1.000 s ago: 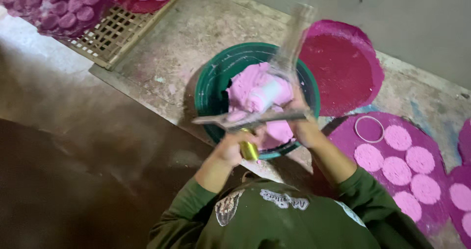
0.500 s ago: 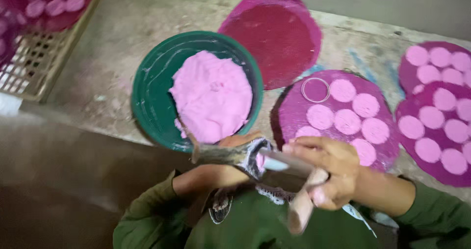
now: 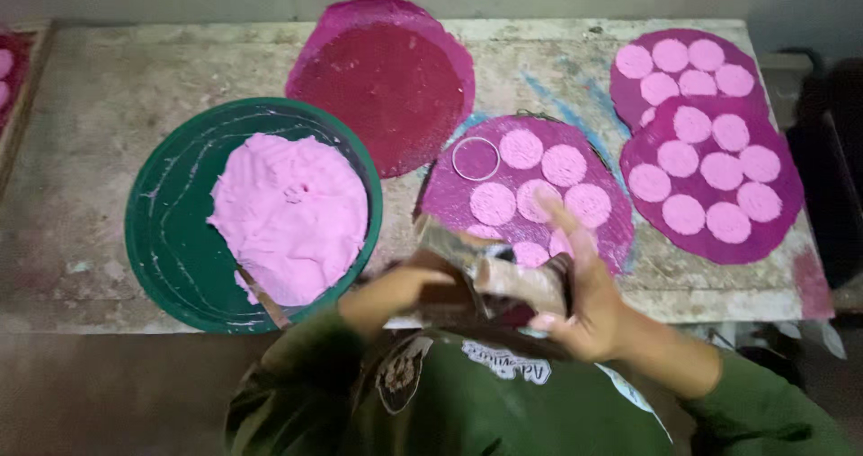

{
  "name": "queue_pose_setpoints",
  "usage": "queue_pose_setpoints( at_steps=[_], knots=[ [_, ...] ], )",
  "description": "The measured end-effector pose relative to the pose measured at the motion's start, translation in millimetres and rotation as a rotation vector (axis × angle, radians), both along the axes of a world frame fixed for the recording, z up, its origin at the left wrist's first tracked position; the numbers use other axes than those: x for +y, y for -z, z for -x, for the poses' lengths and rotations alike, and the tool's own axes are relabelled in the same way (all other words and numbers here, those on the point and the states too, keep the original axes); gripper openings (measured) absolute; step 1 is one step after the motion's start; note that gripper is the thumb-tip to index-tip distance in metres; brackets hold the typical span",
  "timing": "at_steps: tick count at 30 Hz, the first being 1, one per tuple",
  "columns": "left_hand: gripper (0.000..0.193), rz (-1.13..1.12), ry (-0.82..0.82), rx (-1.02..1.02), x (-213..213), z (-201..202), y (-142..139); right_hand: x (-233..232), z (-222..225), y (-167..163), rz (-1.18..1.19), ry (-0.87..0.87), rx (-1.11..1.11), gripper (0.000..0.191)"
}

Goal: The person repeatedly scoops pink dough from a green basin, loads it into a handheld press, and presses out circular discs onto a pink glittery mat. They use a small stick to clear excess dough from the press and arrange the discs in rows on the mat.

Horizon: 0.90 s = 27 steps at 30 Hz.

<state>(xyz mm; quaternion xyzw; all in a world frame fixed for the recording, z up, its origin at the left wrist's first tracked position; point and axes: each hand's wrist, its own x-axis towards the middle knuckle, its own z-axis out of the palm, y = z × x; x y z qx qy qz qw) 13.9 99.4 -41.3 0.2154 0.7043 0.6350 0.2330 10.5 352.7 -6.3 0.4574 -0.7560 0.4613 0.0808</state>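
My left hand point(image 3: 400, 287) and my right hand point(image 3: 589, 305) meet close to my chest at the table's near edge. Between them is a blurred, dusty grey-brown tool point(image 3: 503, 274). The left hand's fingers are closed on its left end. The right hand cups its right end with the thumb underneath and the fingers stretched upward. Just beyond the hands lies a round magenta mat point(image 3: 449, 200) carrying several pale pink discs and a thin metal ring point(image 3: 475, 158). To the left stands a green basin point(image 3: 157, 240) holding a mound of pink dough point(image 3: 292, 213).
A bare dark-red round mat point(image 3: 382, 70) lies at the back middle. Two overlapping magenta mats point(image 3: 782, 213) with several pink discs sit at the right. A thin stick point(image 3: 262, 301) leans in the basin's near side. The worn table point(image 3: 108, 88) ends just before my green sleeves.
The hands came away from the basin and down toward my chest with the tool. The view swung right, bringing the disc-covered mats into sight. The right hand's fingers have spread upward.
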Motion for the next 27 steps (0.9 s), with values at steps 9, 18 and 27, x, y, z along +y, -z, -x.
queue_pose_setpoints(
  at_steps=[9, 18, 27],
  knots=[
    [0.07, 0.328, -0.113, 0.195, 33, 146, 55, 120, -5, 120, 0.085, 0.144, -1.112, 0.099],
    [0.048, -0.616, -0.546, -0.627, -5, 164, 192, 156, -48, 154, 0.373, 0.525, -1.081, 0.09],
    [0.033, -0.455, -0.793, -0.535, 61, 25, 215, 119, -27, 130, 0.457, 0.266, -1.06, 0.081]
  ],
)
